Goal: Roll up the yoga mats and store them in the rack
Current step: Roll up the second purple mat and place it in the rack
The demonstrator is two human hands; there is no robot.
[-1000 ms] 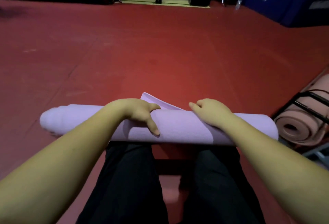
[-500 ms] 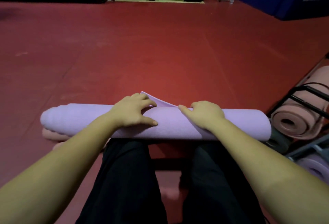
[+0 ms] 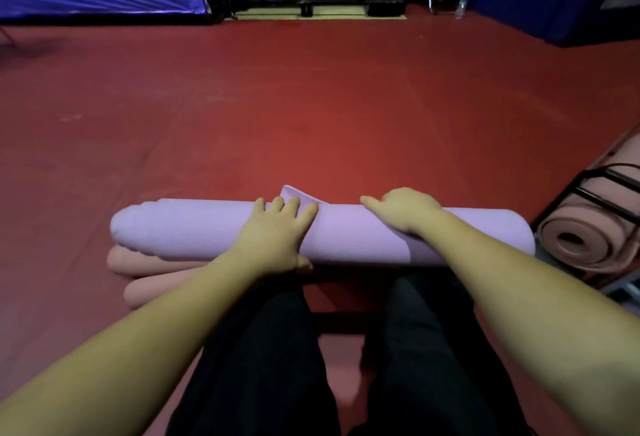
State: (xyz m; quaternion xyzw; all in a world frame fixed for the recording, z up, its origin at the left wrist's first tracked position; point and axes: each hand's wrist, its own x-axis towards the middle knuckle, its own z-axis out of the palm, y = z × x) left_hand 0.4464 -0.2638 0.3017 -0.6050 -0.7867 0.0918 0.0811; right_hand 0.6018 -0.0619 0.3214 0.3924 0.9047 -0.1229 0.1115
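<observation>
The lilac mat (image 3: 214,231) lies rolled under both hands, its long axis running left to right across the knees. The rack (image 3: 609,189) stands off its right end, so the right hand (image 3: 405,210) is the nearer. The left hand (image 3: 277,231) lies flat over the roll with its thumb tucked beneath; the right curls over the top. A loose corner sticks up just beyond the left fingertips. The foam looks soft and finely ribbed; pink rolls (image 3: 156,262) lie under the left end.
</observation>
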